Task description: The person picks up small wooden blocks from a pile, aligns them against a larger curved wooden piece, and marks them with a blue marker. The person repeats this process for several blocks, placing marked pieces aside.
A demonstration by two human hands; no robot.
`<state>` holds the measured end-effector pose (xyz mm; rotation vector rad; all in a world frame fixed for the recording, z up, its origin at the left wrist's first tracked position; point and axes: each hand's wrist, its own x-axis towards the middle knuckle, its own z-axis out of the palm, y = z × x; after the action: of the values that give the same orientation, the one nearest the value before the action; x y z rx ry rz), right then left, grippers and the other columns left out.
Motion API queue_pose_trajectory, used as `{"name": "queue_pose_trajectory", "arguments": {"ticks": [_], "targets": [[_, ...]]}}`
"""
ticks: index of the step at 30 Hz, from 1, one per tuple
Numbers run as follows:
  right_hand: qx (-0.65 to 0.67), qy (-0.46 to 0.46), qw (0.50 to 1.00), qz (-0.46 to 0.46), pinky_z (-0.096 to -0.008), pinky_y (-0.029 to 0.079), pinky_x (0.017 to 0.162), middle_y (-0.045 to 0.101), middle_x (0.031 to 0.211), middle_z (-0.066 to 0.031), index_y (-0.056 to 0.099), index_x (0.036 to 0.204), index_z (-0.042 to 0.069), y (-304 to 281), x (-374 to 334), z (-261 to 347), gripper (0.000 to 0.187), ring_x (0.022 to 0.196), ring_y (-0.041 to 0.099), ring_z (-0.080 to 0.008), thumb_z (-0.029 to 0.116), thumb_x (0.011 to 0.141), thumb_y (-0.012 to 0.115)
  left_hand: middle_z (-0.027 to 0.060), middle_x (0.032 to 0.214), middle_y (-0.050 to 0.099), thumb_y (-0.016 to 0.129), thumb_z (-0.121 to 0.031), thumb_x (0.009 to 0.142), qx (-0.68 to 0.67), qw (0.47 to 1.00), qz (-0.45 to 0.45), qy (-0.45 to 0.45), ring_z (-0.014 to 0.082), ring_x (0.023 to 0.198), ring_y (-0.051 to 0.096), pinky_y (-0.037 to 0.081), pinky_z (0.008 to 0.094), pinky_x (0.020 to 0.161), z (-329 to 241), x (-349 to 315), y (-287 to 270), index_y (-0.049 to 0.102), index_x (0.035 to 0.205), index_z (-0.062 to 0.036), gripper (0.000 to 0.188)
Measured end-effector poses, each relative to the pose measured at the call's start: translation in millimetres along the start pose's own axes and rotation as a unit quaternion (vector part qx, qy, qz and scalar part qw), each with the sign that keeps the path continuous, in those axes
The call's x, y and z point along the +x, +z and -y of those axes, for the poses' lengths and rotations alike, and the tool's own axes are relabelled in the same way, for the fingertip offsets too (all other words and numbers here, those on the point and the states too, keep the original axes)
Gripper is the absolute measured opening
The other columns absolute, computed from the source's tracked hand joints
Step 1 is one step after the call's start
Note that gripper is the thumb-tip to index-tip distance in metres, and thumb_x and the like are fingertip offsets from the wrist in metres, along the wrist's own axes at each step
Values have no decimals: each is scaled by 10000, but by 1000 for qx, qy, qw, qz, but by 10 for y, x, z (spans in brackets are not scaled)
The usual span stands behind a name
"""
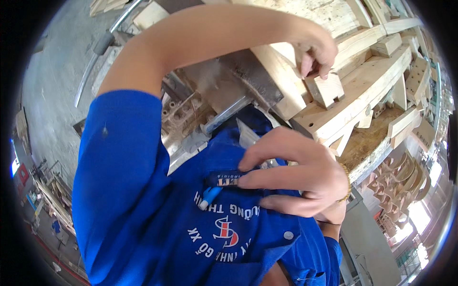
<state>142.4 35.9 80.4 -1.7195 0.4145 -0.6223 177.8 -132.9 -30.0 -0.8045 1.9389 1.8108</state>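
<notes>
My left arm crosses the top of the view, and my left hand [316,53] has its fingers bent down onto a small pale wooden block [328,91]. A dark notch shows in the block's near end. The block sits on a larger wooden piece [355,93]. My right hand [298,174] is in front of my chest, slightly blurred, fingers curved and apart. Its fingertips reach a small dark printed piece [224,179] at my blue shirt [171,233]; whether that is a packet or a label I cannot tell. A blue-and-white pen-like item [210,197] sticks out beside it.
A dark metal machine part [248,76] and a metal bar [224,114] stand close to my body. Wooden boards [279,81] lie beside them. Curved wooden pieces [403,183] are stacked at the right. At the left is grey floor [57,86], with a metal lever [98,52].
</notes>
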Motion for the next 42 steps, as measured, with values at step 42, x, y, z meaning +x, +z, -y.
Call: {"name": "queue_pose_trajectory", "arguments": {"ticks": [42], "targets": [[246,-175,802,-515,-285,206,444,402,648,4,534,783,76,-43,-956,19,622,461,272,-99,629,938,295,129,838,647,784,-160,706,160,968,-1,194,190,756,659,515,292,698,47,21,-220,423,1343,39,759]]}}
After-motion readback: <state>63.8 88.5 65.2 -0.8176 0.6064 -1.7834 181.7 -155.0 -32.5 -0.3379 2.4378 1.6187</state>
